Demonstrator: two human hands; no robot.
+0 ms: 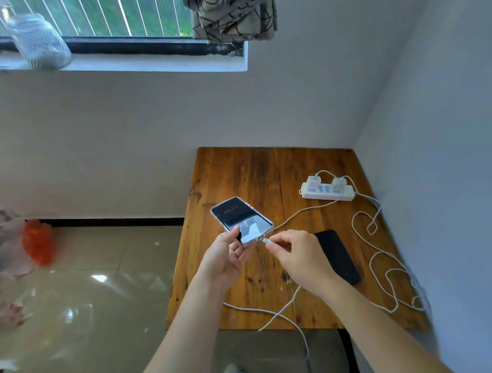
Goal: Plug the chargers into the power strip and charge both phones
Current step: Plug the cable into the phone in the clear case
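A wooden table [237, 172] sits in the room's corner, under the hands. Far up and left of them, a clear glass jar [38, 41] stands on the windowsill [151, 65] — beside it hangs a patterned curtain [232, 9]. Glossy floor tiles [99, 288] spread leftward — an orange blur [37, 243] there is unreadable.

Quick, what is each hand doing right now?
Left hand: closed around the lit phone in its clear case, held above the wooden table.
Right hand: pinching the white charging cable's plug at the phone's bottom edge.
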